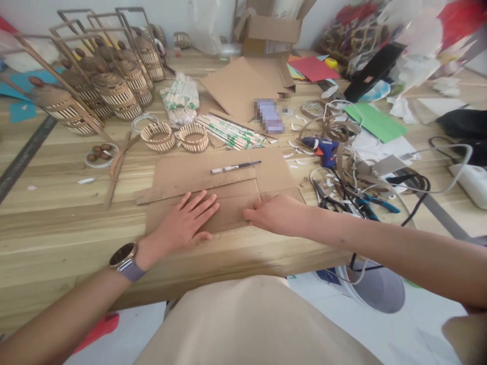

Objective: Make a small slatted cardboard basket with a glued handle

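A flat piece of brown cardboard point(175, 170) lies on the table in front of me. My left hand point(192, 218) rests on its near left part, palm down with the fingers spread. On the near right part is my right hand point(272, 213), its fingers curled together at the cardboard's near edge; what they hold, if anything, is hidden. A narrow cardboard strip point(167, 193) runs crosswise just beyond my left fingertips. Behind it a capped pen point(236, 167) lies on the cardboard, apart from both hands.
Lidded stick baskets with tall handles point(116, 88) stand back left, near two small stick rings point(158, 138) and a bowl of brown balls point(102, 154). Wrapped sticks point(228, 133) lie behind. A blue glue gun point(323, 148), pliers point(375, 203) and cables crowd the right; a bucket point(380, 289) stands below.
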A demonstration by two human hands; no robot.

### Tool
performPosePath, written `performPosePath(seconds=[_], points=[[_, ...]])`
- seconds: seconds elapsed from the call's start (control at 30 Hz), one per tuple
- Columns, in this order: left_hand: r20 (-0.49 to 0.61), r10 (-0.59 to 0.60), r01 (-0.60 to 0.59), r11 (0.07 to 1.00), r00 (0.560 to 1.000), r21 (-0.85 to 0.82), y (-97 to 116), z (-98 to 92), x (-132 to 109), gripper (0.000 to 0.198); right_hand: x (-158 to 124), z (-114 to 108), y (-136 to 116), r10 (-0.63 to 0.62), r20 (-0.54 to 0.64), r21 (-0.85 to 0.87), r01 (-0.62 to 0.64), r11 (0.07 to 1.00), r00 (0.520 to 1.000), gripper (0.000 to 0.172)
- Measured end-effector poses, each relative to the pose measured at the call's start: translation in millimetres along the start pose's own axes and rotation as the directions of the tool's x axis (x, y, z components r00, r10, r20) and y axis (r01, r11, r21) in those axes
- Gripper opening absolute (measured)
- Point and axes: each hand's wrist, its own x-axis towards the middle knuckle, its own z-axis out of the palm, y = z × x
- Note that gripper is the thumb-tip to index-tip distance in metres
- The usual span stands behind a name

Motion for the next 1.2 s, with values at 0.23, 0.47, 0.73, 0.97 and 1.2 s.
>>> performPosePath(seconds=[0.23, 0.47, 0.73, 0.97, 1.2], points=[[-0.032, -0.013, 0.012, 1.0, 0.999, -0.024, 2, 0.6, 0, 0.079, 3, -5, -1, -0.023, 0.024, -0.026, 0.023, 0.999, 0.999, 0.022], [-0.021, -0.006, 0.006, 1.0, 1.0, -0.018, 1, 1.0, 0, 0.078, 7, -16, -4, -0.04, 0.097, -0.05, 0.045, 0.998, 0.994, 0.03], [0.006, -0.01, 0.01, 1.0, 1.0, -0.016, 0, 0.4, 0, 0.081, 7, -29, -7, -0.046, 0.182, -0.082, 0.062, 0.995, 0.982, 0.032], [-0.003, 0.0, 0.0, 1.0, 1.0, 0.015, 0, 0.6, -1, 0.084, -10, 5, 16, -0.009, 0.109, -0.093, 0.02, 0.996, 0.994, 0.038], [0.008, 0.011, -0.011, 0.998, 1.0, 0.054, 0, -0.7, -2, 0.085, -38, 25, 40, 0.067, 0.121, -0.096, -0.055, 0.994, 0.99, 0.034]])
